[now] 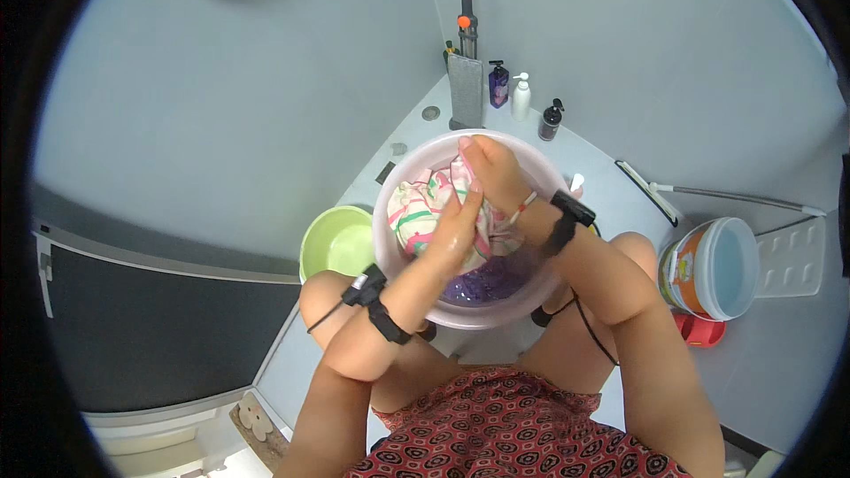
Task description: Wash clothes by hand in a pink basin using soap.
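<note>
My left hand grips a white cloth with pink and green stripes. It is bunched up, and my right hand pinches its upper edge close by. Both hands are over a large pale pink basin set between my knees. Below the cloth, the basin holds something dark purple and glossy; whether it is water alone or wet fabric too, I cannot tell. Black straps with small devices circle both of my wrists. The cloth's underside is hidden.
A light green basin stands left of the pink one. Behind are a flat mop and pump bottles. To the right are a floor squeegee, a lidded bucket and a red slipper. Grey walls meet at the back.
</note>
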